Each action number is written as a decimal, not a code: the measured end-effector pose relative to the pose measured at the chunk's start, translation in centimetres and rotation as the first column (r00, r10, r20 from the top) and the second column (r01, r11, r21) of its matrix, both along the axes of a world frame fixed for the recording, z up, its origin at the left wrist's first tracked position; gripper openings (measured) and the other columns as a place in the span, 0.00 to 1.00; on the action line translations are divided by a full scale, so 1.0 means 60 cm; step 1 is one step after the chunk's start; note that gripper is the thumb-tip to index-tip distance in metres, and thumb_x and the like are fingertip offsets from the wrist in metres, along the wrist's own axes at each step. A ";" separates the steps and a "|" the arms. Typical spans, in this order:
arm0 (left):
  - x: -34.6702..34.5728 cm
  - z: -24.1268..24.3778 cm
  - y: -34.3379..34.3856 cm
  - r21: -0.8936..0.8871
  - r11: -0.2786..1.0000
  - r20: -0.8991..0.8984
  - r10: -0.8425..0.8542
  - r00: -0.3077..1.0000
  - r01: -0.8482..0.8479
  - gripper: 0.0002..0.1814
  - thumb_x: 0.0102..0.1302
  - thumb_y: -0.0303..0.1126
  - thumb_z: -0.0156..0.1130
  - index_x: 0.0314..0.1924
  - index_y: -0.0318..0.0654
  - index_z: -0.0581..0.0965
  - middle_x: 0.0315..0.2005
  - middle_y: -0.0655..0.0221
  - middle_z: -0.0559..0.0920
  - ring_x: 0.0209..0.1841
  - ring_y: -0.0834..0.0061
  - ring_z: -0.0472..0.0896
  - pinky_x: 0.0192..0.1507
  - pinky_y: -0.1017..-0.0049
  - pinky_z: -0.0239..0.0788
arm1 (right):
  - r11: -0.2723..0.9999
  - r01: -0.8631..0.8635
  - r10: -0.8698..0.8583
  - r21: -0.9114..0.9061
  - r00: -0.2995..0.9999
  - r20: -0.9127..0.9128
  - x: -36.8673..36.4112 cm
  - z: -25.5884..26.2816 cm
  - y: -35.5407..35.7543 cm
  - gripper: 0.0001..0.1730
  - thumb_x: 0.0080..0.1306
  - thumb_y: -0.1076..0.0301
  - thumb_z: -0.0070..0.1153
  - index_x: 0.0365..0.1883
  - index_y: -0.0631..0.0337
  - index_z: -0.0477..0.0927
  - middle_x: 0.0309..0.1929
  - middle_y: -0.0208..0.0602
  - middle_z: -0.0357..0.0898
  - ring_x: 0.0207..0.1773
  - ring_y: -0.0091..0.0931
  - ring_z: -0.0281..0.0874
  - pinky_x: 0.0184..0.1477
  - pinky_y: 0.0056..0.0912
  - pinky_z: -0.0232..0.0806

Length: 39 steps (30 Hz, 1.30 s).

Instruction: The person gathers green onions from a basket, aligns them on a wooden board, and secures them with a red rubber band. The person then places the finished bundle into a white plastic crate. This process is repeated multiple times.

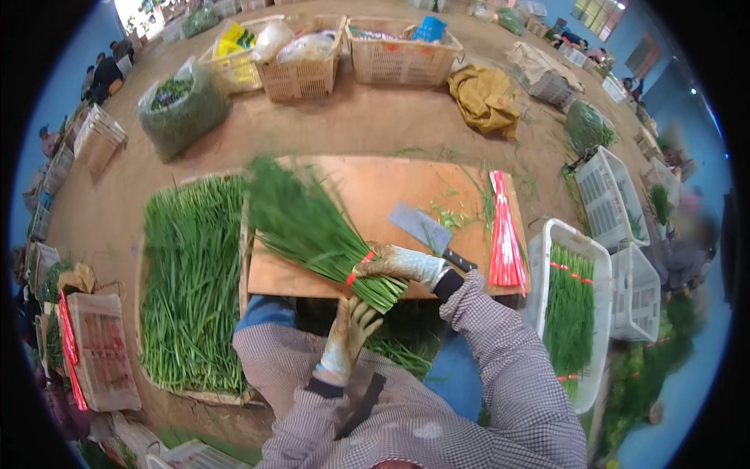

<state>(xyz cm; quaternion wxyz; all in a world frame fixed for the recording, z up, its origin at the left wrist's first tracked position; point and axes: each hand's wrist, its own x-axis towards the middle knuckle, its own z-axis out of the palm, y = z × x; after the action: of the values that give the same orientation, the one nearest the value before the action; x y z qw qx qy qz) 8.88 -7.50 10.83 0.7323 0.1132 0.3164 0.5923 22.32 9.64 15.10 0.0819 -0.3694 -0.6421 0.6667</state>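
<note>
My right hand, in a stained work glove, grips a bunch of long green leafy stalks, perhaps garlic chives. A red tie circles the bunch near its cut ends. The leaf tips point up and left, over a wooden board, and look blurred. My left hand, gloved too, is just below the cut ends with its fingers apart; whether it touches them I cannot tell. On the board lie a cleaver with a black handle, close to my right wrist, and a bundle of red tie strips.
Loose stalks fill a crate left of the board. At right, a white plastic crate holds tied bunches. Crates, a filled plastic bag and a yellow sack stand beyond. A person sits at far right.
</note>
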 end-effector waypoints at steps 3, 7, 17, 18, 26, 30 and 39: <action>0.025 0.018 0.010 -0.013 0.996 0.350 0.082 0.933 -0.083 0.42 0.69 0.64 0.53 0.67 0.34 0.65 0.59 0.53 0.76 0.61 0.57 0.76 0.64 0.56 0.69 | 0.998 -0.061 0.059 0.021 0.996 0.063 0.037 -0.007 -0.068 0.34 0.68 0.39 0.55 0.53 0.65 0.80 0.42 0.39 0.85 0.46 0.30 0.82 0.49 0.35 0.72; 0.037 -0.049 -0.018 -0.173 0.984 0.490 0.117 0.864 -0.036 0.37 0.70 0.60 0.56 0.62 0.33 0.69 0.54 0.53 0.79 0.54 0.56 0.81 0.58 0.53 0.75 | 0.906 0.106 -0.197 0.410 0.962 0.187 0.077 -0.027 -0.130 0.34 0.73 0.39 0.46 0.48 0.65 0.82 0.37 0.48 0.83 0.43 0.38 0.82 0.47 0.37 0.71; 0.047 -0.036 -0.030 -0.145 0.989 0.167 0.041 0.985 -0.016 0.35 0.73 0.59 0.52 0.60 0.31 0.71 0.52 0.54 0.81 0.52 0.59 0.83 0.54 0.58 0.79 | 0.761 0.512 -0.540 0.398 0.840 -0.048 0.086 -0.024 -0.185 0.25 0.69 0.46 0.58 0.37 0.65 0.83 0.32 0.49 0.83 0.36 0.41 0.83 0.39 0.39 0.72; 0.044 -0.046 -0.032 -0.171 0.985 0.174 0.046 0.984 -0.016 0.33 0.73 0.57 0.53 0.60 0.33 0.71 0.51 0.55 0.81 0.51 0.61 0.83 0.53 0.60 0.81 | 0.748 0.506 -0.544 0.429 0.838 -0.040 0.072 -0.004 -0.194 0.25 0.67 0.46 0.60 0.34 0.64 0.82 0.32 0.48 0.82 0.35 0.41 0.83 0.38 0.40 0.72; 0.062 -0.035 -0.042 -0.170 0.982 -0.106 0.062 0.993 -0.079 0.20 0.74 0.46 0.58 0.54 0.37 0.75 0.46 0.65 0.83 0.44 0.72 0.84 0.43 0.69 0.81 | 0.769 0.120 -0.395 0.628 0.861 0.319 0.097 -0.007 -0.278 0.17 0.59 0.54 0.65 0.30 0.62 0.80 0.31 0.47 0.81 0.35 0.44 0.81 0.38 0.43 0.72; 0.057 -0.053 -0.039 -0.149 0.987 -0.150 0.044 0.988 -0.067 0.20 0.74 0.46 0.58 0.53 0.36 0.76 0.42 0.66 0.83 0.41 0.72 0.85 0.43 0.70 0.81 | 0.940 0.323 -0.334 0.109 0.936 0.111 0.131 -0.042 -0.266 0.13 0.64 0.60 0.60 0.34 0.63 0.80 0.29 0.47 0.80 0.32 0.39 0.79 0.37 0.38 0.70; 0.025 -0.028 -0.005 -0.152 0.970 -0.100 0.174 0.980 -0.188 0.26 0.72 0.53 0.58 0.50 0.34 0.77 0.40 0.65 0.84 0.37 0.73 0.85 0.40 0.70 0.82 | 0.765 -0.429 0.170 0.481 0.854 0.492 0.250 0.066 -0.416 0.19 0.65 0.51 0.59 0.38 0.60 0.80 0.30 0.46 0.80 0.35 0.41 0.81 0.38 0.41 0.73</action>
<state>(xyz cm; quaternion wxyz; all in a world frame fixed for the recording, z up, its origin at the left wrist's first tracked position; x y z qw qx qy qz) 10.38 -7.82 9.15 0.6676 0.0499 0.4034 0.6238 37.31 -15.32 19.03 -0.0610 -0.3512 -0.8662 0.3503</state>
